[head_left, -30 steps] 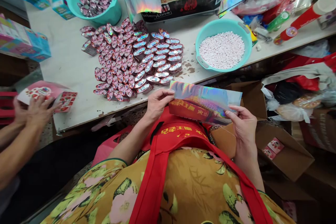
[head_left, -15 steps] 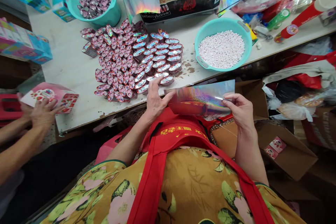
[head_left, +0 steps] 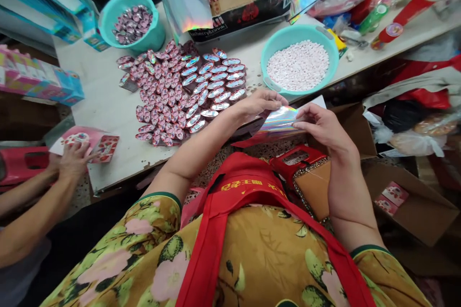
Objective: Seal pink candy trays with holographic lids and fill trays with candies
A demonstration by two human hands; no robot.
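We hold a shiny rainbow sheet with both sets of fingers, and it lies between and below them at the near edge of the desk. Our left hand pinches the sheet's upper edge between thumb and fingertips. Our right hand grasps it a little farther right, thumb and fingers pressed together on it.

Just beyond our fingers stands a teal basin of small white pellets. To the left of our left fingers we have rows of red-edged packets packed close together, and farther off that way a teal bucket of pink-and-silver caps. Well ahead of our fingers sits a black printed carton. Far to their left, a co-worker's hand rests on a pink box
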